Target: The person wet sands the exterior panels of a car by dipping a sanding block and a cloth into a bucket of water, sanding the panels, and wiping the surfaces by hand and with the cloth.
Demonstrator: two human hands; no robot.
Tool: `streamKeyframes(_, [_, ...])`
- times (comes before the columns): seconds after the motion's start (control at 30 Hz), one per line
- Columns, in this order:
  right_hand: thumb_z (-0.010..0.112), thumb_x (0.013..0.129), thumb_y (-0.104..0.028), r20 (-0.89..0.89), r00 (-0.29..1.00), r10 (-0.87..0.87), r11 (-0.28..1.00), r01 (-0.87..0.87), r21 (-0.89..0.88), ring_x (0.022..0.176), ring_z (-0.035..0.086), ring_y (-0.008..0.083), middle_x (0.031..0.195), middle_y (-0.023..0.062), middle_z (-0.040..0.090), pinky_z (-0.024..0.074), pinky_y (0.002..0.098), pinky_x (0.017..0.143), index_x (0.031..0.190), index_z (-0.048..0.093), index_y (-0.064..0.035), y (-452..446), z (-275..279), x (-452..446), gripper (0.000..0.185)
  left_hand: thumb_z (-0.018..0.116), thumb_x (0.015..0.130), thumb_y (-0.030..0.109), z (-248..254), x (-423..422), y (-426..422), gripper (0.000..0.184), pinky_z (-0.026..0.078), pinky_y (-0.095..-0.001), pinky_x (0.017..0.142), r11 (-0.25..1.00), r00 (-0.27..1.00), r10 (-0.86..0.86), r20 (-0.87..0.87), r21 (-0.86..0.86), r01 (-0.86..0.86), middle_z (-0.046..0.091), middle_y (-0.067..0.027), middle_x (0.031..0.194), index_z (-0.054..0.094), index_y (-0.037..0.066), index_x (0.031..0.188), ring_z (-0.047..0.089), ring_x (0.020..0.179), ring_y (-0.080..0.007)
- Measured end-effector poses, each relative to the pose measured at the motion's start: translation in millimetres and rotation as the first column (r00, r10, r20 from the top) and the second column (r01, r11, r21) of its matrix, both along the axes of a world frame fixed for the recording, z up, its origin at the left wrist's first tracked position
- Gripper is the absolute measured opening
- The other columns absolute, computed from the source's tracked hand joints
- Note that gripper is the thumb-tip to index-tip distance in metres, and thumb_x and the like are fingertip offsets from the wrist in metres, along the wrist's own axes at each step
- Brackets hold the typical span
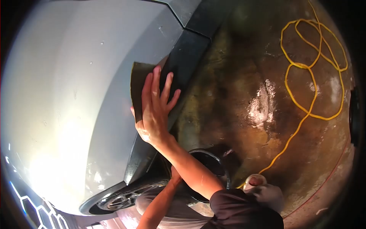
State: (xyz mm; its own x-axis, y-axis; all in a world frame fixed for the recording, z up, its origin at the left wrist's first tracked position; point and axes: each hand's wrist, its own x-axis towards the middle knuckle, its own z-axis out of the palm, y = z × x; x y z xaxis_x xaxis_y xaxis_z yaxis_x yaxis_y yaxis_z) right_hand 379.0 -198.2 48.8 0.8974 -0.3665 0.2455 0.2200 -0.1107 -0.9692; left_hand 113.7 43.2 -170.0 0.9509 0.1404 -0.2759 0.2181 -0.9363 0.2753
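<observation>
My right hand (pixel 154 101) lies with its fingers stretched and spread over a dark, square-cornered cloth (pixel 138 82). The cloth has a thin yellowish edge and rests on the lower part of a grey car panel (pixel 114 91). At the cloth's left edge, my thumb tip shows, so the cloth sits between thumb and fingers. Beside the fingertips runs the car's black lower trim (pixel 187 51). Lower down, my left hand (pixel 175 173) is near the wheel (pixel 127 198). My right forearm and shadow cover most of it, hiding its fingers.
A black bucket (pixel 227 175) stands on the wet, stained floor (pixel 236 95) beside my right forearm. Loops of yellow cord (pixel 309 113) lie on the right, running down to a light-coloured shoe (pixel 254 181). Small droplets dot the car's surface.
</observation>
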Motion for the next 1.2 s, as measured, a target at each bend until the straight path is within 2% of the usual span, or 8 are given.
streamKeyframes(0.3, [0.023, 0.104, -0.055, 0.004, 1.0, 0.005, 0.98, -0.006, 0.2, 0.151, -0.005, 0.0467, 0.166, 0.0196, 0.009, -0.0044, 0.0754, 0.108, 0.154, 0.023, 0.004, -8.4, 0.5, -0.2, 0.077, 0.067, 0.084, 0.038, 18.1, 0.9, -5.0, 0.049, 0.052, -0.0513, 0.085, 0.938, 0.936, -0.342, 0.088, 0.09, 0.334, 0.07, -0.0234, 0.105, 0.063, 0.004, 0.12, 0.065, 0.1, -0.0442])
streamKeyframes(0.5, [0.024, 0.104, -0.056, 0.11, 0.988, -0.106, 0.963, 0.075, 0.257, 0.15, -0.006, 0.0486, 0.165, 0.022, 0.01, -0.0054, 0.0756, 0.107, 0.154, 0.024, 0.0046, -52.5, -4.2, 54.2, 0.078, 0.069, 0.082, 0.038, 37.1, 24.3, -38.5, 0.047, 0.053, -0.0545, 0.073, 0.985, 0.985, 0.04, -0.171, 0.174, -0.01, 0.069, -0.0265, 0.093, 0.062, 0.006, 0.115, 0.065, 0.086, -0.0493])
streamKeyframes(0.63, [0.025, 0.106, -0.05, 0.077, 0.997, -0.014, 0.972, -0.005, 0.235, 0.151, -0.004, 0.0468, 0.165, 0.0202, 0.012, -0.0043, 0.072, 0.11, 0.153, 0.023, 0.0059, -20.8, 2.8, 14.1, 0.073, 0.066, 0.095, 0.026, 59.7, 0.3, -20.9, 0.067, 0.033, -0.0401, 0.115, 0.894, 0.872, -0.447, -0.199, -0.07, 0.442, 0.037, -0.0153, 0.155, 0.036, 0.004, 0.151, 0.039, 0.139, -0.0249])
streamKeyframes(0.77, [0.029, 0.105, -0.046, 0.072, 0.994, -0.087, 0.957, 0.063, 0.282, 0.15, -0.001, 0.0496, 0.165, 0.0205, 0.011, -0.0043, 0.0733, 0.109, 0.154, 0.024, 0.0039, -64.9, -5.3, 59.8, 0.07, 0.066, 0.086, 0.041, 45.8, 27.5, -44.3, 0.056, 0.053, -0.0527, 0.071, 0.998, 0.994, -0.038, -0.098, 0.052, 0.044, 0.068, -0.0275, 0.091, 0.057, 0.005, 0.128, 0.064, 0.083, -0.0504])
streamKeyframes(0.87, [0.028, 0.105, -0.05, 0.064, 0.998, -0.02, 0.963, 0.002, 0.268, 0.15, -0.004, 0.0491, 0.165, 0.0208, 0.009, -0.0062, 0.0748, 0.107, 0.156, 0.022, 0.0007, -32.2, 0.5, 21.7, 0.072, 0.071, 0.085, 0.045, 30.7, 4.8, -22.1, 0.055, 0.053, -0.0459, 0.082, 0.969, 0.976, -0.216, -0.012, 0.12, 0.216, 0.07, -0.021, 0.108, 0.061, 0.008, 0.125, 0.067, 0.099, -0.0376])
streamKeyframes(0.93, [0.026, 0.104, -0.054, 0.06, 0.998, 0.013, 0.956, -0.03, 0.29, 0.15, -0.006, 0.0488, 0.165, 0.0211, 0.008, -0.0082, 0.0746, 0.107, 0.156, 0.02, 0.0006, -25.3, 2.7, 14.7, 0.075, 0.072, 0.084, 0.044, 28.4, 1.6, -35.2, 0.055, 0.053, -0.0437, 0.085, 0.798, 0.956, 0.291, -0.029, -0.544, -0.26, 0.07, -0.0178, 0.113, 0.062, 0.006, 0.122, 0.066, 0.103, -0.034])
streamKeyframes(1.07, [0.023, 0.106, -0.053, 0.01, 0.997, -0.082, 0.943, 0.074, 0.326, 0.15, -0.005, 0.0478, 0.164, 0.0224, 0.01, -0.0071, 0.0705, 0.112, 0.157, 0.017, -0.0004, -69.0, 4.0, 65.4, 0.073, 0.068, 0.083, 0.034, 32.5, 19.0, -35.3, 0.045, 0.055, -0.0515, 0.067, 0.954, 0.975, -0.051, -0.216, 0.277, 0.111, 0.071, -0.023, 0.092, 0.063, 0.002, 0.114, 0.067, 0.078, -0.0447])
streamKeyframes(1.2, [0.027, 0.105, -0.051, 0.082, 0.996, 0.046, 0.962, -0.066, 0.267, 0.151, -0.006, 0.046, 0.166, 0.0207, 0.007, -0.008, 0.0714, 0.109, 0.156, 0.019, 0.0011, -23.1, 14.3, 0.2, 0.073, 0.071, 0.084, 0.038, 40.8, 16.6, -38.4, 0.057, 0.055, -0.0463, 0.078, 0.991, 0.996, 0.055, -0.064, -0.118, -0.062, 0.071, -0.0189, 0.103, 0.058, 0.004, 0.127, 0.069, 0.093, -0.0347])
